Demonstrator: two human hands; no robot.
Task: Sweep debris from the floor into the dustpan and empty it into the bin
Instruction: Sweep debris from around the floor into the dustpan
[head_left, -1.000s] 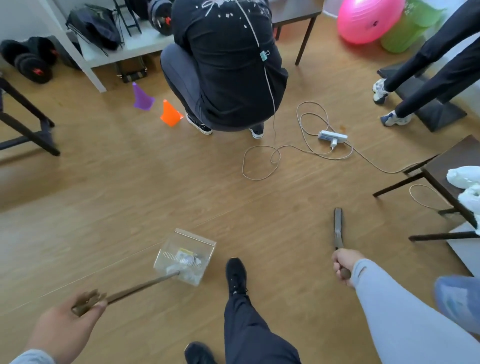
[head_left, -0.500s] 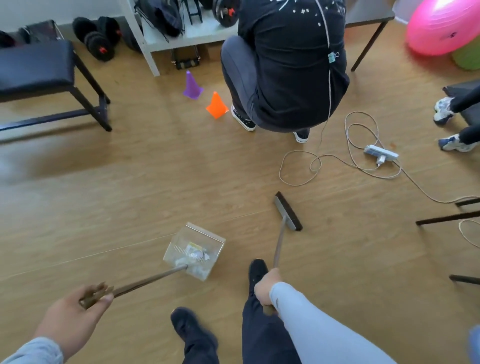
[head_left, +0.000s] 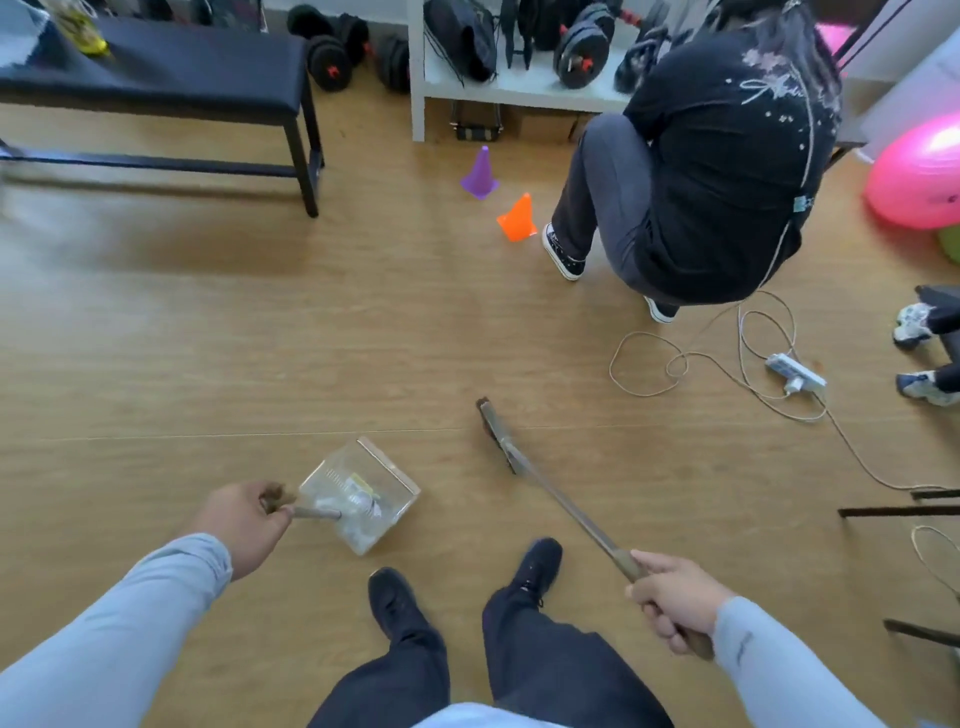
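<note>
A clear plastic dustpan (head_left: 387, 470) with white and yellow scraps inside sits low over the wooden floor in front of my feet. My left hand (head_left: 244, 522) grips the end of its long brown handle. My right hand (head_left: 675, 603) grips the brown broom handle. The broom (head_left: 545, 491) slants up and left, its dark head (head_left: 491, 426) on the floor to the right of the dustpan. No bin is in view.
A person in black (head_left: 717, 156) crouches ahead on the right. Purple cone (head_left: 480, 174) and orange cone (head_left: 517, 218) stand beside that person. A white cable with power strip (head_left: 795, 371) loops right. Black bench (head_left: 156, 67) far left, pink ball (head_left: 919, 176) far right.
My view has swung left. The broom head moved left toward the dustpan, and my right hand now holds the handle out to the right. The dustpan stays low by my feet.
</note>
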